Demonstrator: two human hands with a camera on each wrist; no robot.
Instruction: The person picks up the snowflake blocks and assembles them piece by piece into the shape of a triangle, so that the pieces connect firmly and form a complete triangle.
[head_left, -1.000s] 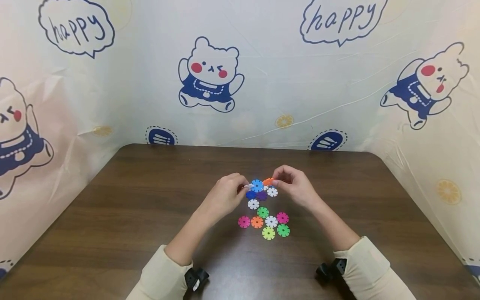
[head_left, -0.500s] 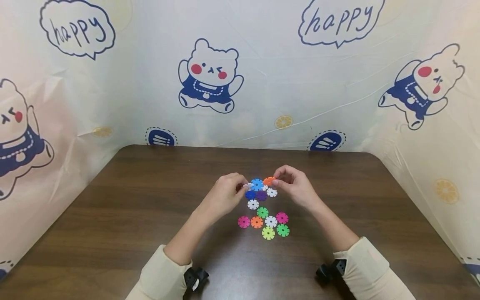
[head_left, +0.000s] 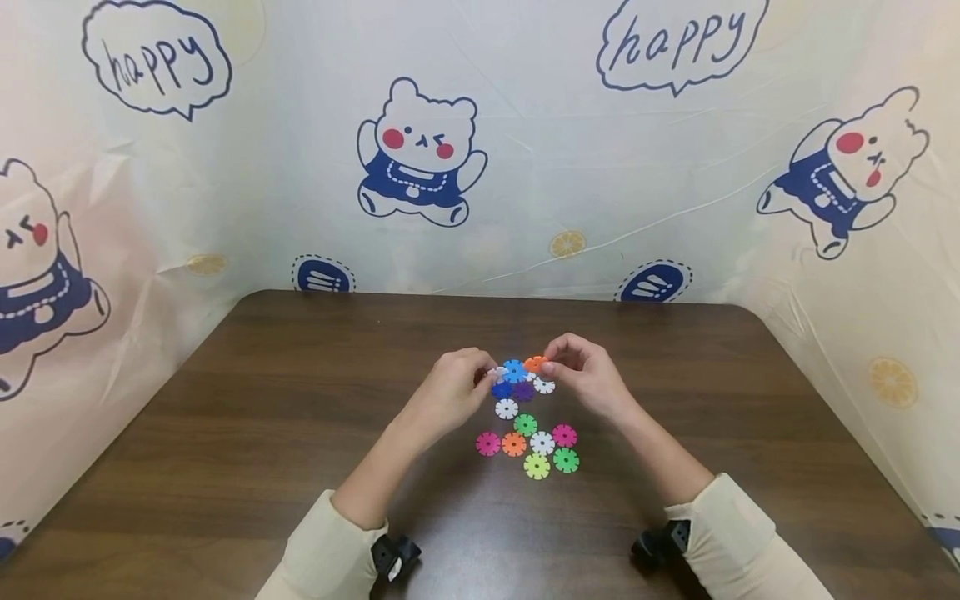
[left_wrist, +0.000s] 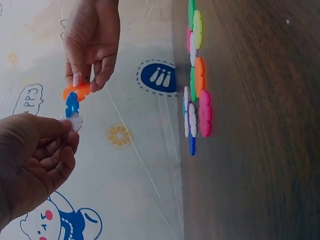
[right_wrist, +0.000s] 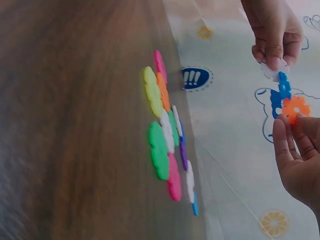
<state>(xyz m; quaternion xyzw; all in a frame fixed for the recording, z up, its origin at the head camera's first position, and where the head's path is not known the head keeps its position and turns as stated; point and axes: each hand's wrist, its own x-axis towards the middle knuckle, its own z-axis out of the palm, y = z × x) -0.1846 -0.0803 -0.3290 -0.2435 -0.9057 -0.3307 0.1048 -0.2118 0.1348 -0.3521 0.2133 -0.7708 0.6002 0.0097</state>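
Two pale sleeves (head_left: 738, 521) lie nearest to us, at the lower left and lower right of the head view, each with a black wrist camera (head_left: 393, 557) at the cuff, over a dark brown table (head_left: 225, 467). A little farther, right of the bottom centre, we see notched discs lying flat: a yellow-green disc (head_left: 537, 466) and a green disc (head_left: 566, 460), then a pink disc (head_left: 488, 444), a loose orange disc (head_left: 513, 445) and others, up to a dark blue disc (head_left: 502, 389) and a purple disc (head_left: 522, 390). Beyond these, just right of the frame's centre, we find the left hand (head_left: 450, 387) pinching a white disc (left_wrist: 75, 121) between thumb and fingers, while the right hand (head_left: 592, 375) pinches an orange disc (head_left: 536, 364). Between them we see a light blue disc (head_left: 513, 371) touching both, the three forming a short chain; in the wrist views we see it held above the table. Past the table's far edge, we see a pale backdrop (head_left: 540, 167) with a winking bear (head_left: 422, 158) at upper centre and a "happy" bubble (head_left: 157, 60) at upper left.
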